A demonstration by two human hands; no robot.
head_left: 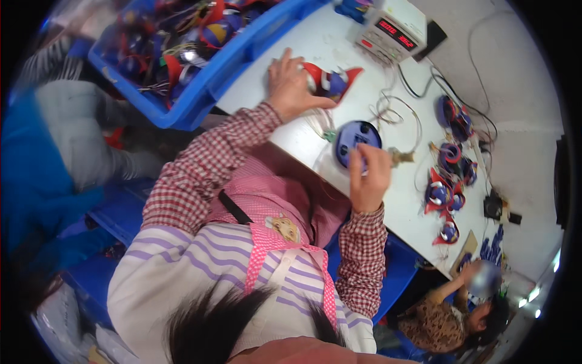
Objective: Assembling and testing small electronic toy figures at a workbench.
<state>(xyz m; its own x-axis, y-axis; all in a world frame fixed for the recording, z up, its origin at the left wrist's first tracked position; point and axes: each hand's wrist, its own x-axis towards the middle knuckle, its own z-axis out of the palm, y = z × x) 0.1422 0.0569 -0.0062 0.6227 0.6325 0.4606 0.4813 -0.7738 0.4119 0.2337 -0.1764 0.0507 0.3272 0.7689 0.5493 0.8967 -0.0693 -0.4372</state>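
Observation:
My left hand (291, 85) lies on the white table with its fingers and thumb spread beside a small red, blue and white toy figure (333, 84). Thumb and fingers reach around the near side of the toy; whether they press on it I cannot tell. A round purple-blue disc with dark round spots (347, 138) sits near the table's edge. Over its right side my right hand (372, 176) is closed in a pinch, and what the fingertips hold is hidden. Thin wires with a green end (329, 134) lie between the toy and the disc.
A blue crate (206, 97) full of similar toys stands at the left. At the back is a power supply (394, 30) with red digits, its leads (394, 109) looping over the table. Several toys (445, 191) lie at the right, and another person (448, 321) sits beyond them.

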